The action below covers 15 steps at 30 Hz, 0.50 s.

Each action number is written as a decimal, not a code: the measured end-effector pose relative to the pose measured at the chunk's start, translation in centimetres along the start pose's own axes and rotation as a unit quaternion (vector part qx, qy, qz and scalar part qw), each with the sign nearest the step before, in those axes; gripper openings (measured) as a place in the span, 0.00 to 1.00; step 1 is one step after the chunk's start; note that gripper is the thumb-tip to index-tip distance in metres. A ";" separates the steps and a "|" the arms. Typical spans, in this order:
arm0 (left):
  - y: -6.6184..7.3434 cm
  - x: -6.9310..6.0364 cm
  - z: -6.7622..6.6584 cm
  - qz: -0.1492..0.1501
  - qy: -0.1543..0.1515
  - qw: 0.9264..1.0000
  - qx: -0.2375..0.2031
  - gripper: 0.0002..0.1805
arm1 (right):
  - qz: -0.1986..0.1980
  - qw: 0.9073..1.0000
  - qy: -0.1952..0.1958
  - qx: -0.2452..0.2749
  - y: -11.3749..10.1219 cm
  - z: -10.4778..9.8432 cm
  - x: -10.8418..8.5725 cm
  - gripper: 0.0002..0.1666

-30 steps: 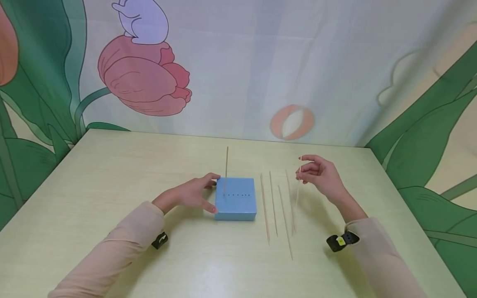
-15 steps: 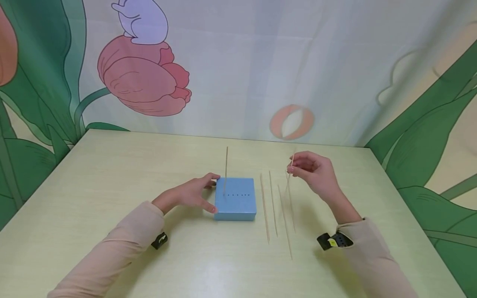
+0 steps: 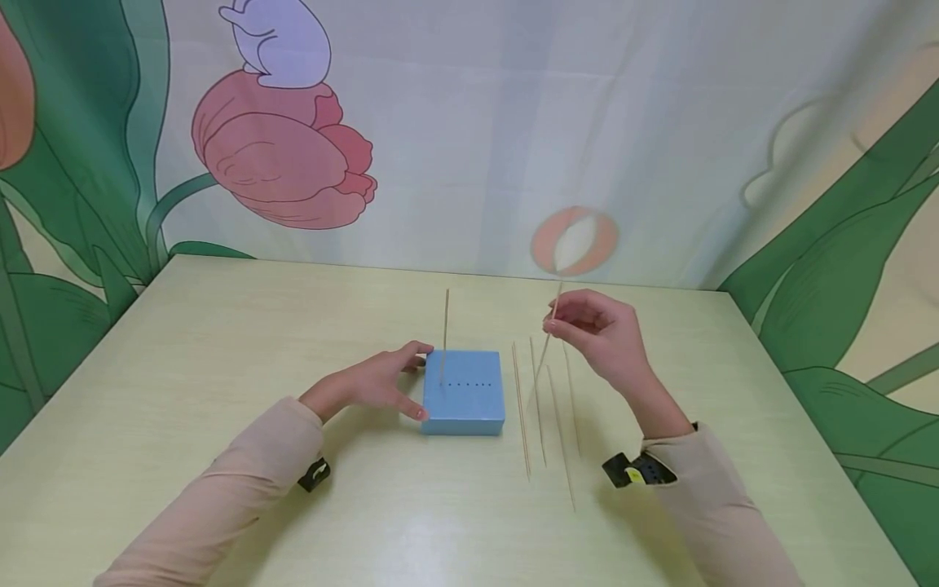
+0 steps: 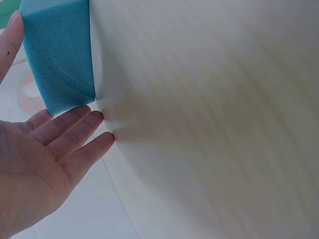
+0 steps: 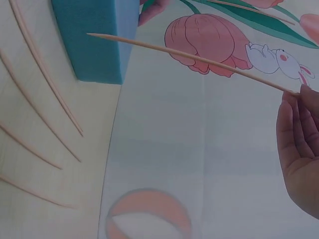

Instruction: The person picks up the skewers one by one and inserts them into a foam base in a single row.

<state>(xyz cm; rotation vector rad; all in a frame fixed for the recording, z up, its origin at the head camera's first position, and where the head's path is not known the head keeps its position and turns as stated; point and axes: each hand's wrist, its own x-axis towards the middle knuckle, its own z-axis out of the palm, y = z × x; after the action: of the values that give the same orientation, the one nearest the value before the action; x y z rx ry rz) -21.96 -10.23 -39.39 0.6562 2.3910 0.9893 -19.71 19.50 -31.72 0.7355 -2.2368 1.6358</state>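
A blue block [image 3: 464,408] with a row of small holes lies on the table, and one thin stick [image 3: 445,334] stands upright in its left end hole. My left hand [image 3: 374,379] rests at the block's left side, thumb at the near corner and fingers at the far one. In the left wrist view, the fingers of the left hand [image 4: 55,149] touch the block [image 4: 62,55]. My right hand [image 3: 605,334] pinches a stick [image 3: 544,352] between thumb and fingers, its lower end slanting down to the left. The right wrist view shows the pointed stick [image 5: 199,59] in the right hand [image 5: 301,144].
Several loose sticks [image 3: 560,432] lie roughly lengthwise on the table [image 3: 352,505], just right of the block. Behind the table's far edge hangs a printed curtain [image 3: 455,163] with flowers and leaves.
My right hand has moved left with the pinched stick, which went from nearly upright to slanted, and is now above the loose sticks. The left hand and block have stayed put.
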 end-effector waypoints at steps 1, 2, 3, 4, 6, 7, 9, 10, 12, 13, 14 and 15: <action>0.0 0.0 0.0 0.001 0.000 1.000 -0.001 0.53 | -0.003 1.000 0.001 0.001 -0.1 0.1 0.1 0.09; -0.1 0.0 0.0 0.001 0.001 1.000 -0.001 0.53 | -0.005 1.000 0.002 0.003 -0.2 0.3 0.1 0.09; -0.1 0.0 0.0 0.002 0.001 1.000 -0.001 0.53 | -0.008 1.000 0.003 0.005 -0.3 0.5 0.2 0.08; -0.1 0.0 0.0 0.003 0.001 1.000 -0.001 0.53 | -0.011 1.000 0.004 0.006 -0.4 0.6 0.3 0.08; -0.1 0.0 0.0 0.004 0.002 1.000 -0.003 0.53 | -0.020 1.000 0.007 0.009 -0.6 1.0 0.5 0.08; -0.1 0.0 0.0 0.004 0.002 1.000 -0.003 0.53 | -0.027 1.000 0.007 0.009 -0.6 1.2 0.6 0.08; -0.2 0.0 0.0 0.010 0.001 1.000 -0.003 0.53 | -0.039 0.999 0.008 0.012 -0.7 1.6 0.7 0.07; -0.2 0.0 0.0 0.012 0.001 1.000 -0.004 0.53 | -0.046 0.999 0.008 0.013 -0.8 1.9 0.7 0.08; -0.2 0.0 -0.1 0.016 0.000 1.000 -0.005 0.53 | -0.061 0.998 0.006 0.015 -0.8 2.3 0.8 0.08; -0.2 0.0 -0.1 0.018 -0.001 1.000 -0.004 0.53 | -0.067 0.998 0.005 0.019 -0.8 2.5 0.9 0.08; -0.2 0.0 0.0 0.019 -0.001 1.000 -0.004 0.53 | -0.072 0.997 0.004 0.023 -0.8 2.7 0.9 0.08; -0.2 0.0 0.0 0.017 -0.001 1.000 -0.005 0.53 | -0.078 0.997 0.003 0.025 -0.9 2.9 1.0 0.08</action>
<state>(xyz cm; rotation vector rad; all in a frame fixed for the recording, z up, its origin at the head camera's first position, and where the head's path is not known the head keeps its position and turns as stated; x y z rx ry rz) -22.04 -10.37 -39.55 0.6970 2.3780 1.0141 -19.83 16.34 -31.43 0.8937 -2.0826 1.6217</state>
